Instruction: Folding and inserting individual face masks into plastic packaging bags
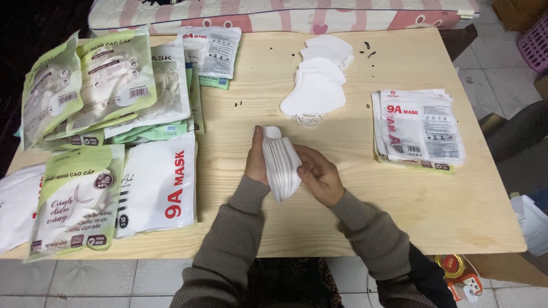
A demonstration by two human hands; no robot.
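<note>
A stack of folded white face masks (281,162) stands on edge between my hands near the table's middle. My left hand (256,159) presses against the stack's left side, thumb pointing up. From the right, my right hand (318,174) cups the same stack with curled fingers. Both arms wear grey-brown knit sleeves. Farther back lies a loose pile of white masks (317,85) with ear loops showing under it.
A pile of flat white empty mask pouches (418,128) lies at the right on the pale wooden table (365,217). Filled green and white mask packets (108,148) cover the left side. A pink-and-white mattress edge (285,14) runs behind the table.
</note>
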